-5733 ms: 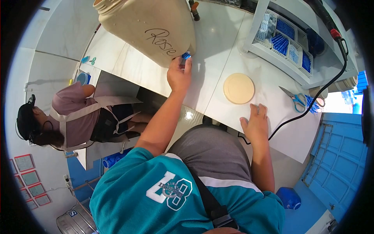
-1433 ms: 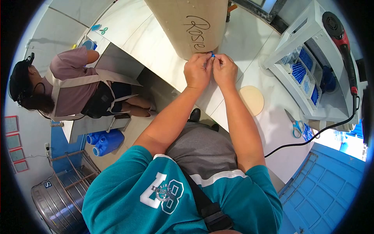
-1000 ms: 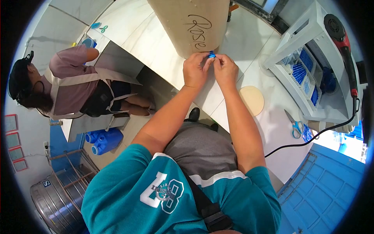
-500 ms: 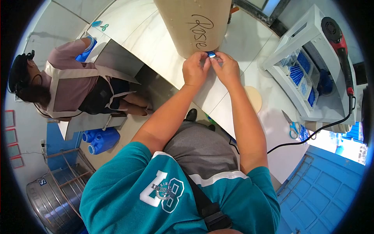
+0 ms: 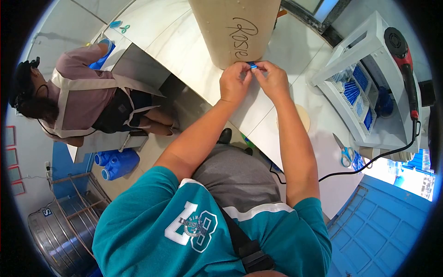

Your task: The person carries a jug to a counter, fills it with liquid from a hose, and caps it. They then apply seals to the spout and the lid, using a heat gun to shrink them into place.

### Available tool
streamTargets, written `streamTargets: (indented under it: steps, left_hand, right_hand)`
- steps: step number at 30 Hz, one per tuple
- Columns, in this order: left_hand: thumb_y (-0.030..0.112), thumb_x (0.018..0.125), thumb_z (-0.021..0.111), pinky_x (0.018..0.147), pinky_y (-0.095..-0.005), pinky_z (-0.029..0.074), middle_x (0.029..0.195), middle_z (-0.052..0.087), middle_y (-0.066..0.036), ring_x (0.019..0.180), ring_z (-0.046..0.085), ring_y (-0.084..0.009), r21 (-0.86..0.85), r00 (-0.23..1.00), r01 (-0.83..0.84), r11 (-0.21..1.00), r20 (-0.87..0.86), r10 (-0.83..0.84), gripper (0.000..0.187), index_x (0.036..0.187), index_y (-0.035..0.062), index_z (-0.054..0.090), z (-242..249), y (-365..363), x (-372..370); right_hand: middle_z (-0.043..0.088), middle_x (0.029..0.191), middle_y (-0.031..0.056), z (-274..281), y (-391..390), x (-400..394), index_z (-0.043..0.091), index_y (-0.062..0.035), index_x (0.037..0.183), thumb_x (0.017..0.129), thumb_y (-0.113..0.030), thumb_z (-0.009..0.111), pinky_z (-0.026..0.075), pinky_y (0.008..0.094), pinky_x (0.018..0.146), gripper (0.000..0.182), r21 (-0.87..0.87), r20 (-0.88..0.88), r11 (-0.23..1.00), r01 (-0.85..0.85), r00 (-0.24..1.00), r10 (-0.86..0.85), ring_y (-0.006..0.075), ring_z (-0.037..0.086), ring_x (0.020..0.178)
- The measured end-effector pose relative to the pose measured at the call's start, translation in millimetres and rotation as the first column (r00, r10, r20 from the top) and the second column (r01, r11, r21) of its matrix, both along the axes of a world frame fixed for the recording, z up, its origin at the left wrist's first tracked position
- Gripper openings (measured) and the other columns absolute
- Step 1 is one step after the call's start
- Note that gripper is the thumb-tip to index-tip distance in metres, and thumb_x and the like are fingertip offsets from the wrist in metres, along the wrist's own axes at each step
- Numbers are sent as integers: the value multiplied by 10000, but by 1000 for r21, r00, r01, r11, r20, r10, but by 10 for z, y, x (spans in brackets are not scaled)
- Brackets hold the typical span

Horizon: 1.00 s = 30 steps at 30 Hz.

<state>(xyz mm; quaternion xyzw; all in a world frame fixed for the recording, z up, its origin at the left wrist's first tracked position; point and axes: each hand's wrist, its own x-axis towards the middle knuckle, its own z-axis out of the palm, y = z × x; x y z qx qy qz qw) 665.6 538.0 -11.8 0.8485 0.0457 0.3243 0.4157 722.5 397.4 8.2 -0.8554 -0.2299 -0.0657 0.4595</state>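
Note:
Between the fingertips of both hands is a small, shiny blue piece (image 5: 252, 65), thin like plastic film, though its exact kind is too small to make out. My left hand (image 5: 234, 84) pinches it from the left with curled fingers. From the other side my right hand (image 5: 274, 83) is closed on it too, thumb and fingers together. Just beyond the hands stands a tall beige container (image 5: 230, 27) with "Rosie" handwritten on its side. A round, pale disc (image 5: 302, 119) lies on the tabletop beside my right forearm, which partly covers it.
White tiled table (image 5: 180, 46) underneath. At right, a white shelf unit (image 5: 341, 87) holds baskets of blue strips (image 5: 351, 92); a heat gun (image 5: 401, 55) with a black cord rests on it. Scissors (image 5: 346, 156) lie nearby. A co-worker (image 5: 87, 97) stands left; blue jugs (image 5: 119, 164) sit below.
Both hands stay at the blue piece, and its visible part has turned slightly, now showing more blue and less white. The view has shifted a little. The co-worker's arm has moved slightly at a blue container.

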Motion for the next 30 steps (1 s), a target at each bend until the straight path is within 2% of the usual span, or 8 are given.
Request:
streamTargets:
  steps: [10,13,15,18,20,23,24,30]
  left_hand:
    - [93,850,748,696,-324,562,919,741,-97,823,728,-227,-45,999,38,998,13,-37,150,983,49,693,89,-51,-61]
    - [97,859,737,726,-329,564,936,739,-103,833,725,-236,-176,973,53,983,-212,-91,168,1009,44,683,149,-36,-167]
    - [119,869,725,789,-344,561,989,735,-110,885,718,-249,-28,995,48,998,-83,-51,206,1053,41,676,65,65,-228]
    - [153,875,720,851,-372,553,1033,725,-125,937,710,-267,3,968,86,996,-239,-83,237,1082,43,680,-18,237,-404]
    - [169,855,731,882,-407,545,1048,715,-133,992,683,-300,92,942,148,985,-315,-113,297,1119,44,678,-22,344,-463]
    - [151,827,737,911,-424,526,1053,712,-125,1028,651,-328,256,930,212,943,-349,-114,275,1081,54,701,-108,417,-524]
    - [143,819,735,920,-422,517,1055,712,-118,1038,640,-331,295,946,260,920,-270,-181,248,1051,59,712,-187,472,-515]
    - [134,813,730,922,-414,502,1044,711,-108,1029,632,-327,320,955,285,904,-175,-239,167,968,72,736,-232,459,-522]
  right_hand:
    - [750,961,137,15,-21,5,742,-60,1000,880,-213,752,555,414,788,194,-26,68,1000,10,998,-8,339,709,886]
    - [747,1002,149,14,-48,-6,741,-66,1035,871,-206,761,554,412,825,217,-7,4,1000,14,1000,-14,341,707,920]
    - [744,1033,157,-4,-128,-26,737,-70,1063,864,-204,768,554,407,845,242,-2,0,1000,30,1000,-30,338,706,939]
    - [737,1085,168,-23,-250,-171,709,-41,1137,872,-227,754,557,405,868,326,-25,-25,995,94,995,-95,329,711,959]
    - [693,1228,188,33,-271,-354,684,-13,1192,882,-258,738,514,438,980,399,-315,-146,946,74,981,-125,327,658,1151]
    - [593,1393,211,-81,-174,-807,669,-7,1233,887,-285,725,412,492,1106,447,-585,-50,811,-14,999,-18,354,515,1353]
    - [486,1503,217,-220,-136,-911,633,-16,1292,888,-289,725,311,525,1179,496,-573,-72,819,-9,997,-39,380,391,1446]
    - [483,1518,202,-237,-151,-1180,570,2,1356,931,-280,676,289,537,1197,521,-636,25,770,47,999,-40,365,417,1433]
